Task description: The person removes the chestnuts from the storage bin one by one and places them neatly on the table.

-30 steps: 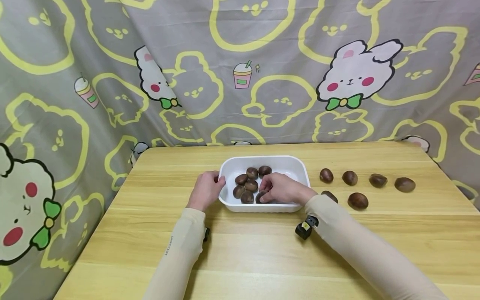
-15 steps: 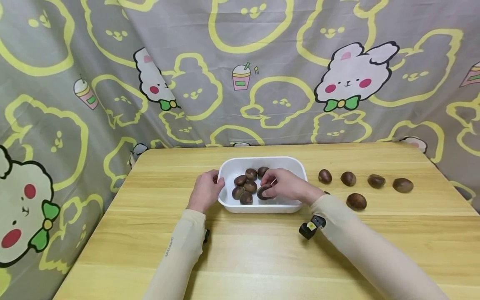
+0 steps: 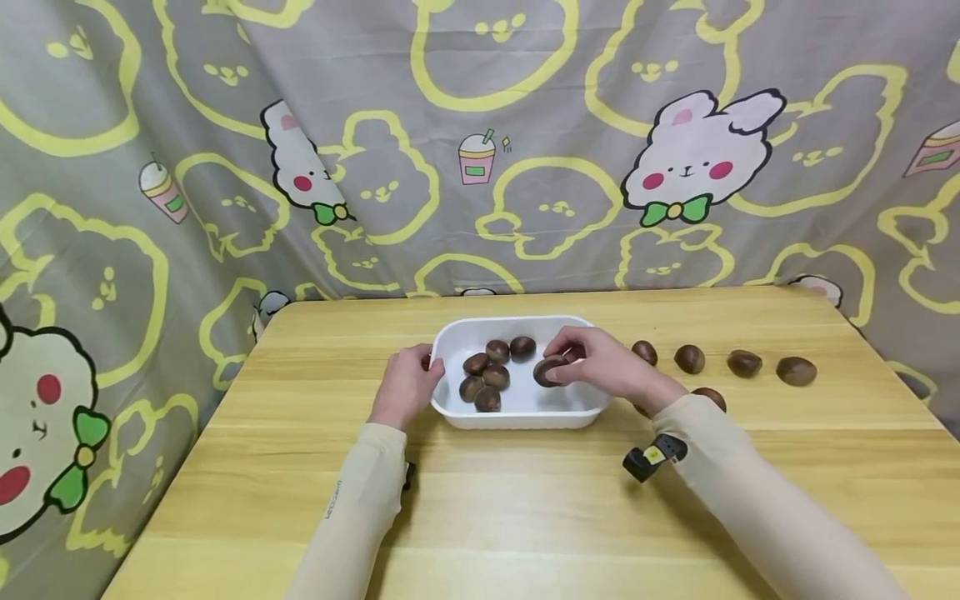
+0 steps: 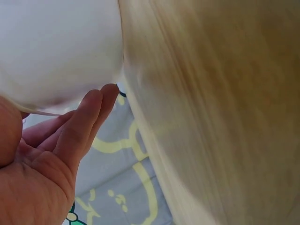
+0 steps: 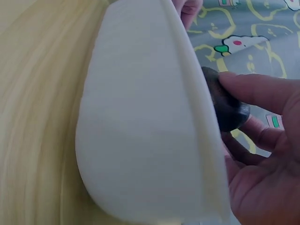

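A white plastic tub (image 3: 517, 422) stands on the wooden table, with several brown chestnuts (image 3: 496, 377) grouped in its left half. At the tub's left end my left hand (image 3: 405, 385) grips the rim, thumb on top and fingers along the outer wall; the left wrist view shows those fingers (image 4: 77, 129) against the white side. My right hand (image 3: 611, 367) pinches a single chestnut (image 3: 550, 372) over the tub's right half. In the right wrist view this chestnut (image 5: 224, 101) sits between thumb and fingers, partly hidden behind the tub's wall.
To the right of the tub, several more chestnuts (image 3: 744, 363) lie spread on the wooden table (image 3: 510, 508). Some of them are partly covered by the right hand and forearm. A patterned grey curtain (image 3: 420, 200) hangs behind the table's far edge.
My right hand has lifted the chestnut from the group in the tub and moved right with it. The left hand keeps its grip on the rim.
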Available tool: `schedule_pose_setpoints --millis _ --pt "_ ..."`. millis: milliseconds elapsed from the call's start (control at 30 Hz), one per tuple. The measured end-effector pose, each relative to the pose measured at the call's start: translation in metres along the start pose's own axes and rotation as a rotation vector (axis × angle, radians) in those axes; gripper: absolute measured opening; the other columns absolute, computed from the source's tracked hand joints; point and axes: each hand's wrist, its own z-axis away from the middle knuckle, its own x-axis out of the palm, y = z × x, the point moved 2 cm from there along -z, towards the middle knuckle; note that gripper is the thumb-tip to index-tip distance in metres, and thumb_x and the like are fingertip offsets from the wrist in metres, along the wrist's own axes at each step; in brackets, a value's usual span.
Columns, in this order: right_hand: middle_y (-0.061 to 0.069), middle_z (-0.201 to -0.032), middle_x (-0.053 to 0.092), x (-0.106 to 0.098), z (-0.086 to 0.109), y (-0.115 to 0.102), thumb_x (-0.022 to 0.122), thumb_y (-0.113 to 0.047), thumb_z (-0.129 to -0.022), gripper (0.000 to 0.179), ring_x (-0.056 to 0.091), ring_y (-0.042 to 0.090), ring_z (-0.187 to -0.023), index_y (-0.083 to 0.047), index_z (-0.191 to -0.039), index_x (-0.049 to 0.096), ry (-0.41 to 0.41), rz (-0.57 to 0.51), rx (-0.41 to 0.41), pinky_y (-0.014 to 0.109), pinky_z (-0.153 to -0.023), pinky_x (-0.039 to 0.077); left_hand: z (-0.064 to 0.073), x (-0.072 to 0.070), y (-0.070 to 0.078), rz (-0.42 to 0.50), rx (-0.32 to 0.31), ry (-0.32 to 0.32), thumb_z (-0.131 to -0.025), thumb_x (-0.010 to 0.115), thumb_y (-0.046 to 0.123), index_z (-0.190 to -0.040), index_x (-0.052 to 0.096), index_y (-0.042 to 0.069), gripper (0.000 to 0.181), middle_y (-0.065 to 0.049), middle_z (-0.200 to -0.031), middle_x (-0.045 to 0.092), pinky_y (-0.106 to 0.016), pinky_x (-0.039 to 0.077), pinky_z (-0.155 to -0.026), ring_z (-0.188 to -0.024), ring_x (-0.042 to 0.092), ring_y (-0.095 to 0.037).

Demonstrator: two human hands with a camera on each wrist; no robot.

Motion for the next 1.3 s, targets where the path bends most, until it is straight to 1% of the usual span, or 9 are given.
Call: schedule_pose_setpoints --millis 200,333,567,800,1000,1167,1300 --pt "0.011 -0.099 0.065 -0.015 0.01 0.006 0.075 -0.012 -0.086 0.027 0.061 0.025 -0.091 -0.003 -0.108 0.064 0.039 -0.067 0.021 0.033 -0.082 0.05 0.001 0.0 0.001 -0.007 -0.011 0.002 -0.096 0.057 0.013 -0.117 0.068 -0.001 0.027 -0.013 -0.096 0.069 -0.036 0.056 -0.074 -0.087 0.064 -0.023" --pt "0.012 -0.098 0.066 -0.025 0.017 0.004 0.075 -0.013 -0.086 0.027 0.061 0.025 -0.091 -0.001 -0.108 0.064 0.064 -0.07 0.009 0.029 -0.082 0.049 0.001 0.0 0.001 -0.004 -0.015 -0.003 -0.097 0.056 0.013 -0.117 0.068 -0.001 0.027 -0.013 -0.096 0.069 -0.035 0.056 -0.073 -0.086 0.064 -0.023" --pt "0.013 -0.099 0.066 -0.036 0.023 0.002 0.076 -0.011 -0.086 0.028 0.061 0.024 -0.094 0.0 -0.108 0.063 0.085 -0.075 -0.004 0.026 -0.082 0.047 -0.001 -0.001 0.002 -0.012 0.005 0.008 -0.096 0.057 0.012 -0.116 0.069 -0.001 0.027 -0.013 -0.095 0.069 -0.036 0.056 -0.073 -0.086 0.064 -0.023" --pt "0.013 -0.102 0.066 -0.046 0.034 0.008 0.076 -0.015 -0.087 0.03 0.061 0.024 -0.095 -0.001 -0.111 0.064 0.111 -0.038 0.021 0.026 -0.082 0.049 0.0 0.0 0.001 -0.02 0.007 0.0 -0.096 0.057 0.012 -0.116 0.069 -0.001 0.026 -0.013 -0.094 0.069 -0.037 0.055 -0.075 -0.086 0.064 -0.023" --pt "0.014 -0.103 0.066 -0.058 0.047 0.016 0.074 -0.016 -0.089 0.033 0.063 0.022 -0.093 0.001 -0.114 0.061 0.13 -0.027 0.039 0.028 -0.08 0.053 0.001 0.001 0.001 -0.007 0.0 -0.004 -0.096 0.057 0.012 -0.117 0.068 -0.002 0.027 -0.014 -0.096 0.069 -0.036 0.056 -0.074 -0.087 0.065 -0.023" --pt "0.015 -0.106 0.066 -0.071 0.059 0.021 0.073 -0.02 -0.09 0.038 0.063 0.019 -0.094 0.002 -0.118 0.059 0.156 -0.007 0.071 0.027 -0.08 0.052 0.0 0.001 0.002 -0.014 0.007 -0.003 -0.096 0.056 0.012 -0.116 0.068 -0.002 0.027 -0.012 -0.091 0.069 -0.034 0.056 -0.07 -0.082 0.064 -0.022" --pt "0.014 -0.108 0.065 -0.082 0.066 0.026 0.073 -0.026 -0.091 0.041 0.061 0.019 -0.093 -0.001 -0.12 0.059 0.177 0.034 0.114 0.029 -0.077 0.049 0.0 0.001 0.002 -0.021 0.005 -0.012 -0.097 0.055 0.012 -0.116 0.068 -0.002 0.027 -0.012 -0.091 0.068 -0.033 0.056 -0.068 -0.081 0.064 -0.021"
